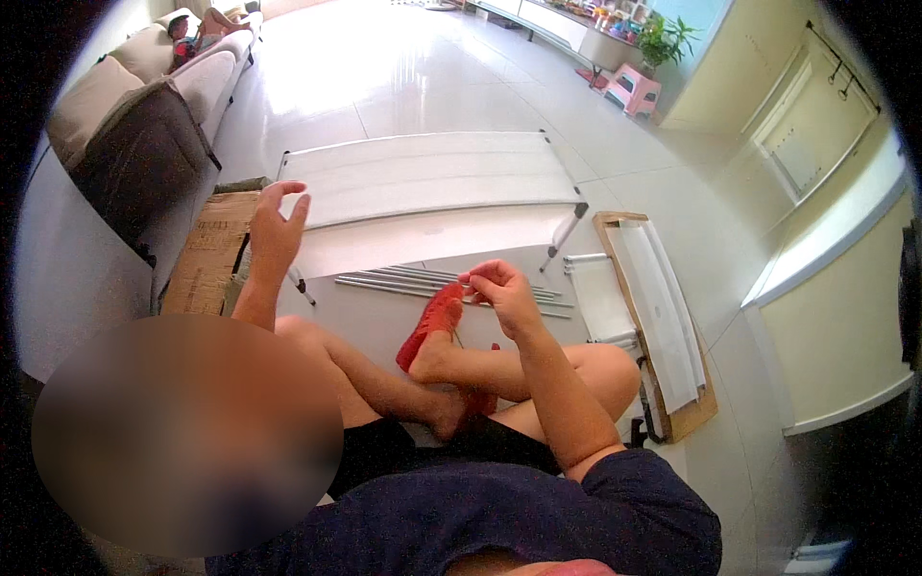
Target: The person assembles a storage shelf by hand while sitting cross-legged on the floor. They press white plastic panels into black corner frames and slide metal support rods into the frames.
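Observation:
A low white rack (423,178) with dark corner joints and metal legs stands on the floor in front of my crossed legs. Raised at its left end is my left hand (277,230), thumb and forefinger apart, holding nothing I can see. My right hand (504,296) is closed in a pinch above my red slipper (427,331), before the rack's near side. Whatever small thing its fingertips hold is too small to make out. Several thin silver tubes (384,281) lie on the floor between my foot and the rack.
To the right, an open cardboard box (709,408) holds white panels (663,317), with a white-and-metal piece (597,298) beside it. A cardboard carton (206,254) lies left. Farther off are a sofa (206,82) with a person (182,43), a pink stool (634,91) and a plant (665,40).

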A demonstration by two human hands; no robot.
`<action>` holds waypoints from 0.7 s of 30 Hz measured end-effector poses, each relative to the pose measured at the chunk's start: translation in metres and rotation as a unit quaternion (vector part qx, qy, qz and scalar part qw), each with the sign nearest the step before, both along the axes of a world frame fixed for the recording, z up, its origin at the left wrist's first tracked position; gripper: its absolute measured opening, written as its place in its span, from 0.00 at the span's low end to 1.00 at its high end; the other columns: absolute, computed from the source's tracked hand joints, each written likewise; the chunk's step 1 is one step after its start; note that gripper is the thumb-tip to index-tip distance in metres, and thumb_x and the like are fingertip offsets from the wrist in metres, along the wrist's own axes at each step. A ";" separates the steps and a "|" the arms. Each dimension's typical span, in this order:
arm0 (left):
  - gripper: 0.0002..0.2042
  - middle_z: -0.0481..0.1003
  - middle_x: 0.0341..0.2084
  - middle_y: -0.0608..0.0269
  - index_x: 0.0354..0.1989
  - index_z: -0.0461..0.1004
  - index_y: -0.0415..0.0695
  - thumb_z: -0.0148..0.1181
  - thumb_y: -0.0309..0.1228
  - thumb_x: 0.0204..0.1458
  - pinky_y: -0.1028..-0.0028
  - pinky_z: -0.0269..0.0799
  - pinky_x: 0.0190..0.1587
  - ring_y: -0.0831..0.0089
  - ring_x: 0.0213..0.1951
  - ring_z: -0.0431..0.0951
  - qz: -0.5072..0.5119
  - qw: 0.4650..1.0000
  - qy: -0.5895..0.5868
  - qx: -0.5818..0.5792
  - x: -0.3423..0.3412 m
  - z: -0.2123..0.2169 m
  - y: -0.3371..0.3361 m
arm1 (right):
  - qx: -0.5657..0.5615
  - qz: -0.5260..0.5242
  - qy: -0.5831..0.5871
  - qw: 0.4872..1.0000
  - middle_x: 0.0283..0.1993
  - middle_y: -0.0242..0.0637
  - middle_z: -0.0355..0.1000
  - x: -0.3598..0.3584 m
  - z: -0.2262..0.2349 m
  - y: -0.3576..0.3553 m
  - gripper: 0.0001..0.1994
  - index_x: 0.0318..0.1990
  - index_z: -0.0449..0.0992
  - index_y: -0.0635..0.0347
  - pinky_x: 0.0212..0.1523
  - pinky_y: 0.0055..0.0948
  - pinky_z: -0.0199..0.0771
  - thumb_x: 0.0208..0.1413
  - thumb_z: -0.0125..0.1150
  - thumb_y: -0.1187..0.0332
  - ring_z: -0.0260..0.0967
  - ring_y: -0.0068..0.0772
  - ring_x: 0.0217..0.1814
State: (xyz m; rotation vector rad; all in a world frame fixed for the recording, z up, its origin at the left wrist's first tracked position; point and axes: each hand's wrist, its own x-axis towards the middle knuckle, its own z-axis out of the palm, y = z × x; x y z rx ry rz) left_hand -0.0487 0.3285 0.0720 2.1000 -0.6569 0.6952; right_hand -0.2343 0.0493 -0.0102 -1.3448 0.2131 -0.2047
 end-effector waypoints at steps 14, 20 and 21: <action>0.16 0.68 0.48 0.49 0.44 0.73 0.41 0.58 0.30 0.46 0.70 0.65 0.49 0.61 0.46 0.70 -0.016 0.968 0.195 -0.158 0.122 -0.139 0.084 | -0.062 -0.032 0.062 0.996 0.32 0.42 0.72 0.077 0.025 0.055 0.05 0.34 0.71 0.70 0.36 0.27 0.78 0.48 0.58 0.80 0.74 0.32 0.34; 0.16 0.69 0.42 0.52 0.45 0.72 0.40 0.59 0.27 0.46 0.74 0.72 0.36 0.67 0.36 0.74 -0.054 0.955 0.241 -0.165 0.078 -0.120 0.087 | -0.187 -0.023 0.087 0.978 0.29 0.42 0.74 0.164 0.038 0.073 0.06 0.33 0.73 0.70 0.34 0.27 0.75 0.45 0.60 0.79 0.72 0.31 0.30; 0.16 0.70 0.41 0.54 0.46 0.71 0.40 0.58 0.27 0.47 0.74 0.72 0.35 0.70 0.36 0.73 -0.061 0.949 0.270 -0.148 0.076 -0.120 0.090 | -0.178 -0.014 0.080 0.981 0.29 0.42 0.73 0.181 0.037 0.075 0.06 0.33 0.73 0.70 0.34 0.27 0.75 0.45 0.60 0.79 0.72 0.31 0.30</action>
